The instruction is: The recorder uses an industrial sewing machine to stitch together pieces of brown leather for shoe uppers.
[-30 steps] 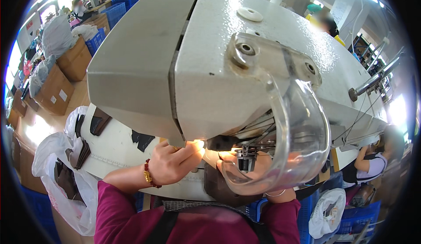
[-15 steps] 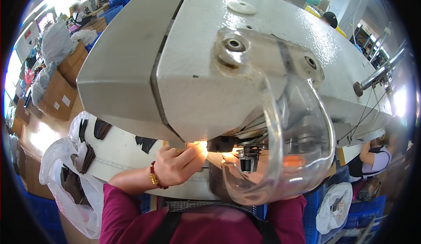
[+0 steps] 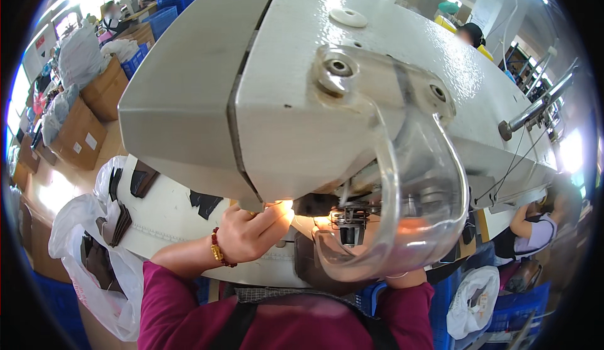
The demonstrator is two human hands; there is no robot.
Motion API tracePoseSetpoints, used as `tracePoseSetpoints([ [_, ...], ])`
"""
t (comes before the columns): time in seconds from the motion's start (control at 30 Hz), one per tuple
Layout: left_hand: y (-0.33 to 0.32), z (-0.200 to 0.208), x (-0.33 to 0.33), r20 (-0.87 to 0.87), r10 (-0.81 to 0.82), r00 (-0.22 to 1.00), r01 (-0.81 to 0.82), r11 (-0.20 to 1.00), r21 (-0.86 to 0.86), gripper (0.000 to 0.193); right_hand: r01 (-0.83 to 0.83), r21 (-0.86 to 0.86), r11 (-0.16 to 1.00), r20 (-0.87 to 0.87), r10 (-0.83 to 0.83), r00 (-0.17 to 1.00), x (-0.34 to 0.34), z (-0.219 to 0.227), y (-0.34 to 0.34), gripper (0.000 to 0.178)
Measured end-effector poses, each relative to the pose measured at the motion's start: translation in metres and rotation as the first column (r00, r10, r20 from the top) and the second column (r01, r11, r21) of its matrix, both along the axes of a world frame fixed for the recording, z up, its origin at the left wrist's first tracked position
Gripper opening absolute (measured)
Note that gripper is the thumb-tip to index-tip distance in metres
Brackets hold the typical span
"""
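A large pale sewing machine [image 3: 314, 117] fills the middle. My left hand [image 3: 255, 232] is beside its needle area, under a bright lamp. Thumb and fingers are pressed together there; whatever lies between them is too small or glare-washed to make out. Partly seen through the clear plastic guard [image 3: 389, 224], my right hand [image 3: 368, 240] reaches in from the right, its fingers mostly hidden behind the guard and metal parts. Just below the needle area and between the hands lies a dark brown piece [image 3: 306, 263], its right part covered by the guard.
On the white table lie dark cut pieces [image 3: 204, 204]. At its left hangs a white plastic bag [image 3: 69, 240] with brown pieces. Cardboard boxes [image 3: 78, 137] stand farther left. Another bag [image 3: 472, 303] and a blue crate [image 3: 516, 309] are at lower right, near another person.
The view has shifted slightly, so the machine sits a little differently in it. My left hand keeps its pinch by the needle area. More of my right wrist shows below the guard.
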State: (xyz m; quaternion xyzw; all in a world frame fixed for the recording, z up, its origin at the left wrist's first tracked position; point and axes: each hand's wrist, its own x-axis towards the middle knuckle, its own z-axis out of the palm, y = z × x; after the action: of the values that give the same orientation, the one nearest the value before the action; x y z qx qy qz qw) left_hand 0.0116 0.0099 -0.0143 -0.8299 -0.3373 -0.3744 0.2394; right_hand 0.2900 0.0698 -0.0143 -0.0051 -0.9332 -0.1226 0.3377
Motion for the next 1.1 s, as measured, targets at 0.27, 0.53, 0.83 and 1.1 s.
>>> tracePoseSetpoints([
  [0.27, 0.002, -0.005, 0.001, -0.01, 0.039, 0.999, -0.04, 0.997, -0.063, 0.025, 0.043, -0.08, 0.996, -0.003, -0.043, 0.999, -0.003, 0.004, -0.001, 0.017],
  [0.53, 0.001, -0.005, -0.001, 0.0, 0.078, 0.997, -0.078, 0.995, -0.067, 0.023, 0.081, -0.153, 0.985, -0.014, -0.084, 0.996, -0.002, 0.007, -0.001, 0.024],
  [0.83, 0.01, -0.007, 0.0, 0.079, 0.019, 0.997, -0.012, 0.996, -0.091, 0.025, 0.131, -0.293, 0.947, -0.026, -0.144, 0.989, -0.008, 0.01, -0.002, 0.033],
  [1.1, 0.015, -0.028, 0.0, 0.161, 0.052, 0.986, -0.042, 0.997, -0.063, 0.028, 0.167, -0.321, 0.932, -0.029, -0.186, 0.982, -0.013, 0.015, -0.005, 0.035],
])
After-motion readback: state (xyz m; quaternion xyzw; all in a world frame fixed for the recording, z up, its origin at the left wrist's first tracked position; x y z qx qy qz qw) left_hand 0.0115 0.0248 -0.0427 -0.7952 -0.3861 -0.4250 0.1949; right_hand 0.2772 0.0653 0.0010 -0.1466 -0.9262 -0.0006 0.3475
